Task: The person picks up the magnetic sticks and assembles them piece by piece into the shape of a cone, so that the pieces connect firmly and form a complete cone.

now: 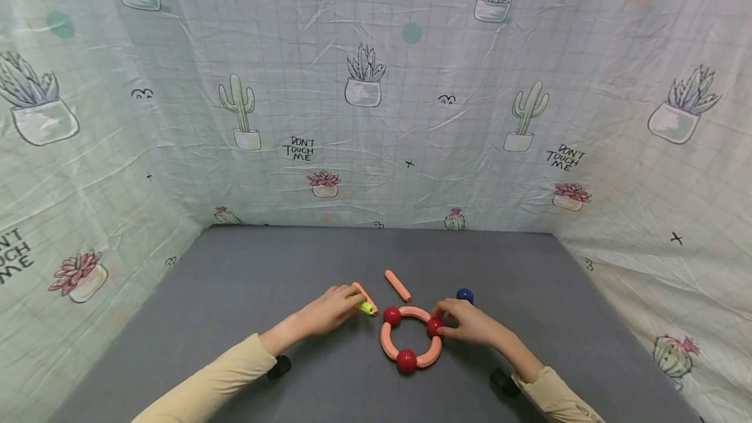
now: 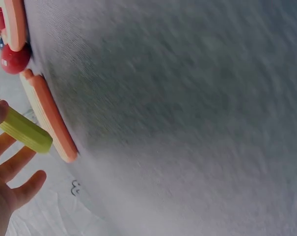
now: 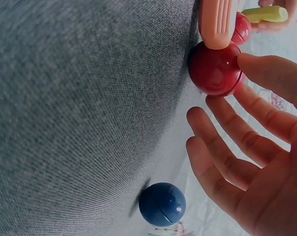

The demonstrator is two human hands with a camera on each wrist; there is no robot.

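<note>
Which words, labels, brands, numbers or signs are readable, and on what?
"DON'T TOUCH ME": twice, on the printed cloth ahead.
"N'T UCH ME": same cloth, cut off at the head view's left edge.
"x": small crosses on the cloth.
Balls and rods: no readable text.

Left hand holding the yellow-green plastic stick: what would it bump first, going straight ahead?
Probably the nearest loose, straight, peach plastic-looking stick; the left hand might pass above it, depth looks unclear.

Head view looks forward and down from above the counter (image 1: 317, 377), widest framing. Both wrist views sit low and close, turned sideways; they share the yellow-green stick (image 2: 25, 130) and red balls (image 3: 212, 73).
</note>
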